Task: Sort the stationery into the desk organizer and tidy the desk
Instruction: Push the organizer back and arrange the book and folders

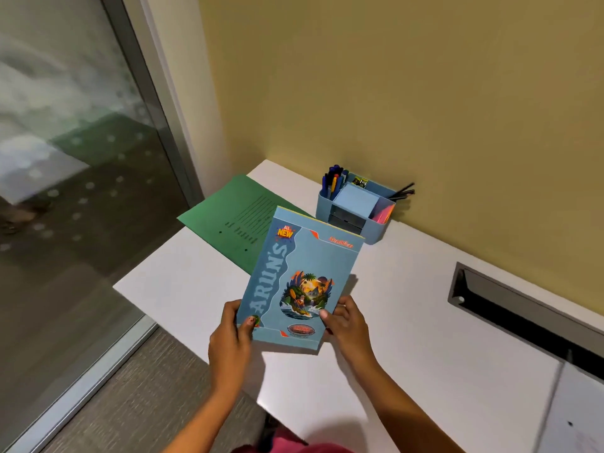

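Both hands, left hand (228, 335) and right hand (346, 322), grip the blue illustrated paperback notebook (297, 279); best squared flat onto the green paper folder (235, 210).

The blue notebook (299, 282) cover reads "ARUN'S" along its side and "ALL NEW" at its top.

Organizer (354, 209) at the desk's (425, 322) back — folder (228, 212) left of it.
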Available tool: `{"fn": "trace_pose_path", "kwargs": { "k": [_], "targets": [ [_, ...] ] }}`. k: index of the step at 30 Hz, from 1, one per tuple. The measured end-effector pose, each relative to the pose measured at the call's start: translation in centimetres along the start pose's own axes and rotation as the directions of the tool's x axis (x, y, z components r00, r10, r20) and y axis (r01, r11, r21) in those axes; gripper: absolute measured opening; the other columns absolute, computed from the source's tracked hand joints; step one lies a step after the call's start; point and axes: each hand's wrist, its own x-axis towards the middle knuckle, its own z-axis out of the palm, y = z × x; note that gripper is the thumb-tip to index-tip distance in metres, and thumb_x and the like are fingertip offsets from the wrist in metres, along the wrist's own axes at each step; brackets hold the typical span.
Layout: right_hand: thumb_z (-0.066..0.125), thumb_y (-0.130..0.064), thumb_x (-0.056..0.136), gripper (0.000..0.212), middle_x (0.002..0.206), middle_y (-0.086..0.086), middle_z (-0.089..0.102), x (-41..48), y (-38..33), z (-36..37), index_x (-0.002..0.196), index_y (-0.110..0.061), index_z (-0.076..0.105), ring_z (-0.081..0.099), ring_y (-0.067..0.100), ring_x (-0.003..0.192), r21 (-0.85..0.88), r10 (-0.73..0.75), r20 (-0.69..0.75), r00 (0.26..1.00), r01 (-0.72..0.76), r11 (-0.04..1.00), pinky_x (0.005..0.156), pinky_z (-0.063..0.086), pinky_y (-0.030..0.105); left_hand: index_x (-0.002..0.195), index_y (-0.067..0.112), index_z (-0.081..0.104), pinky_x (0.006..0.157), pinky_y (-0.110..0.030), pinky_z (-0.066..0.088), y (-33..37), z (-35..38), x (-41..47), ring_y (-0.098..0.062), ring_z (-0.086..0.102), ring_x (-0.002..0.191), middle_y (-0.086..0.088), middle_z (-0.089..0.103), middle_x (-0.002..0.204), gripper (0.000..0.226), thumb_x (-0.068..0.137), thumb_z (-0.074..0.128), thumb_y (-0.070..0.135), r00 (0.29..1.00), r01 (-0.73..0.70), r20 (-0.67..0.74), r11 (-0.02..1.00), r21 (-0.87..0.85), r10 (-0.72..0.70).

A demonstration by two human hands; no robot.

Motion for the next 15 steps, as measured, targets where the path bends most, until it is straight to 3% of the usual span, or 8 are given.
{"fn": "trace_pose_path", "kwargs": {
  "k": [5,10,15],
  "targets": [
    [0.068,-0.040,0.083,0.021,0.100,-0.008,0.070,-0.8,1.1,-4.8,0.098,-0.034,0.054,0.070,0.015,0.088,-0.006,-0.023,-0.201,0.979,0.023,1.000,0.077,0.059,0.045,0.111,0.030,0.050,0.060,-0.021,0.051,2.2,3.5,0.6,-0.002,0.066,0.076,0.016,0.068,0.091,0.022,0.094,0.057,0.018,0.977,-0.069,0.195,0.994,-0.085,0.085],
    [0.066,-0.030,0.087,0.018,0.100,-0.009,0.068,-2.0,1.7,-8.4,0.100,-0.031,0.053,0.069,0.012,0.083,-0.008,-0.023,-0.359,0.933,0.022,1.000,0.067,0.060,0.030,0.109,0.028,0.051,0.058,-0.023,0.052,4.1,7.1,0.7,-0.004,0.066,0.072,0.017,0.068,0.087,0.021,0.093,0.058,0.017,0.931,-0.110,0.333,0.985,-0.130,0.148],
    [0.068,-0.023,0.087,0.020,0.099,-0.006,0.069,-3.3,3.1,-10.5,0.104,-0.020,0.058,0.070,0.012,0.080,0.079,0.038,-0.510,0.859,0.003,0.997,0.062,0.060,0.028,0.111,0.028,0.053,0.057,-0.021,0.053,5.5,10.3,0.4,-0.007,0.068,0.075,0.014,0.069,0.091,0.021,0.093,0.059,0.018,0.886,-0.100,0.437,0.984,-0.148,0.156]
  ]
}}
